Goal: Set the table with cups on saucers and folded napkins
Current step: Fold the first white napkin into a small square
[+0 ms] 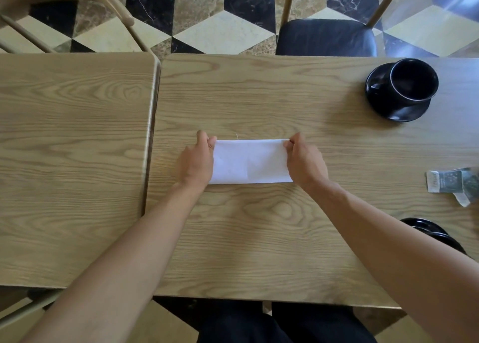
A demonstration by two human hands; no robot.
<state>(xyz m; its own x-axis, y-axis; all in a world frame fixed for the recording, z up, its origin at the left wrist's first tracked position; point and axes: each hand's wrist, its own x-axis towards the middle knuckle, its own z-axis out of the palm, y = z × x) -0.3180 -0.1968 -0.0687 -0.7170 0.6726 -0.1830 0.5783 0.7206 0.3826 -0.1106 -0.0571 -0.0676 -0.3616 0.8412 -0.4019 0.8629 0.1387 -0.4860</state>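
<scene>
Napkin (250, 161) work is what you are doing right now: the white cloth is lying flat near the middle of the wooden table (259, 239), already folded into a long rectangle with crease lines showing across it. You are pinching its far left corner with your left hand (195, 161) and its far right corner with your right hand (305, 161), fingers closed on the cloth at both ends. Judging from that, you are squaring up one fold, and at least one more fold is probably waiting. At the far right, one black cup (412, 81) is already sitting on its saucer (399, 110), so that setting is looking half done. Nearer you on the right, another black dish (432, 232) is peeking out from behind your forearm; I cannot tell whether it is carrying a cup. A small packet (452, 186) is lying between the two.
</scene>
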